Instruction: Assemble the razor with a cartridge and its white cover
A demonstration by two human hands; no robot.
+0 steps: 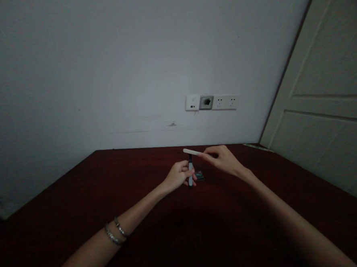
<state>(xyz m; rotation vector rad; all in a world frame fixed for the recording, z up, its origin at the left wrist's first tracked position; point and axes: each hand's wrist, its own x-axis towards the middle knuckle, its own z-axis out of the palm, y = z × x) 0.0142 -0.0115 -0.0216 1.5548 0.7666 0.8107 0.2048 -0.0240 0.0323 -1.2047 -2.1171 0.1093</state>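
My left hand (181, 173) is wrapped round an upright white-and-black handle (190, 174), held above the dark red table. A short black neck (190, 158) rises from the handle. Across its top lies a thin white bar (192, 151) with a rounded left end, so the two form a T. My right hand (221, 159) pinches the bar's right end between thumb and fingers, which hide that end. Just behind my left fingertips, a small greenish flat item (199, 175) lies on the table; its kind is too dim to make out.
The dark red table (135, 216) reaches back to a pale wall (132, 64) with sockets (225, 102) and a grey wall plate (206, 102). To the right stands a panelled white door (324, 100). A thin strip (258, 147) lies along the table's back right edge.
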